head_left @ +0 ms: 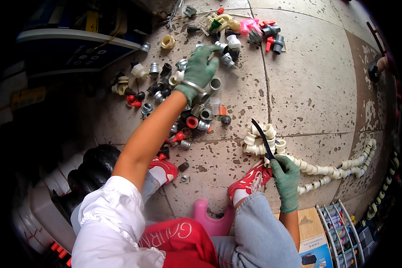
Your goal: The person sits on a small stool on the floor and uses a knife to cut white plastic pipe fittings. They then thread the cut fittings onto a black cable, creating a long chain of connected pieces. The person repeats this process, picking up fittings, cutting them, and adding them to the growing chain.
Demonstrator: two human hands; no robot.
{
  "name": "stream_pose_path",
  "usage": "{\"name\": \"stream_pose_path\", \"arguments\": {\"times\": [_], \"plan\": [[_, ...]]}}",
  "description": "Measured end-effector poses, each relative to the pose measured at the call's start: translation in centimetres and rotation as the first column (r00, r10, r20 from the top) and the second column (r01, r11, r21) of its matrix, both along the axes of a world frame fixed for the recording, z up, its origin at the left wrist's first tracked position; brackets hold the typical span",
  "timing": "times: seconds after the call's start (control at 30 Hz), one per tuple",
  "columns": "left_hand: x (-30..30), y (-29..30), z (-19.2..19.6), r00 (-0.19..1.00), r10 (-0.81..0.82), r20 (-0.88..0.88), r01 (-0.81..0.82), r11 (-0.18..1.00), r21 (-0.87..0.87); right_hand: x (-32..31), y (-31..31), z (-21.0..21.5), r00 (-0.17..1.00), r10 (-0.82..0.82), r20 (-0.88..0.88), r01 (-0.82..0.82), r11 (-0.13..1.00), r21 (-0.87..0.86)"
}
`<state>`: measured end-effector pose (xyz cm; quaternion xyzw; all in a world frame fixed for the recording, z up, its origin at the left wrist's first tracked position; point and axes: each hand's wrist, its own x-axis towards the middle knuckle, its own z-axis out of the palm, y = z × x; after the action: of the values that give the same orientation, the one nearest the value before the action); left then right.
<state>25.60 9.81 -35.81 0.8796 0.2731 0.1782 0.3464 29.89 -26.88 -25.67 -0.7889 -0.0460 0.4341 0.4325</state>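
Observation:
My left hand (199, 67), in a green glove, reaches over a pile of pipe fittings on the floor. Its fingers are apart, close to a grey metal fitting (227, 60), with nothing visibly gripped. Around it lie more silver fittings (154, 68), black ones, white plastic ones (233, 41) and red-ringed ones (192, 122). On the right, my gloved right hand (286, 176) is closed on a black strap (262, 135), whose free end points up and left. A cream fitting sits by the fingers. Cream ring fittings (317, 169) are strung in long rows beside this hand.
Grey valves with red handles (278, 43) and pink fittings (249, 26) lie at the far side. A dark blue case (76, 51) stands at the upper left. A pink stool (213, 219) is between my legs. A wire rack (340, 230) stands at the lower right.

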Motion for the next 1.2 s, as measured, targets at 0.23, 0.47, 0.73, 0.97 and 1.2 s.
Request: {"name": "stream_pose_path", "arguments": {"times": [0.23, 0.47, 0.73, 0.97, 1.2], "plan": [[8.6, 1.7, -1.6, 0.817, -0.054, -0.574, 0.263, 0.921, 0.287, -0.5, -0.3, -0.3, 0.996, -0.051, -0.079, 0.051, 0.999, 0.009], [7.3, 1.4, -1.6, 0.832, -0.049, -0.553, 0.163, 0.974, 0.158, -0.5, -0.8, -0.3, 0.996, -0.068, -0.061, 0.069, 0.998, 0.008], [6.7, -0.2, -0.2, 0.749, -0.067, -0.659, 0.186, 0.976, 0.113, -0.5, -0.9, -0.7, 0.998, -0.061, -0.024, 0.062, 0.997, 0.049], [1.3, -4.3, -1.2, 0.993, -0.069, 0.094, 0.094, 0.949, -0.301, -0.9, -0.9, -0.7, 0.995, -0.104, -0.006, 0.104, 0.992, 0.070], [-0.5, -7.3, 0.8, 0.983, 0.051, 0.175, 0.047, 0.857, -0.513, -0.9, -0.4, -0.5, 0.994, -0.102, -0.035, 0.104, 0.992, 0.068]]}}
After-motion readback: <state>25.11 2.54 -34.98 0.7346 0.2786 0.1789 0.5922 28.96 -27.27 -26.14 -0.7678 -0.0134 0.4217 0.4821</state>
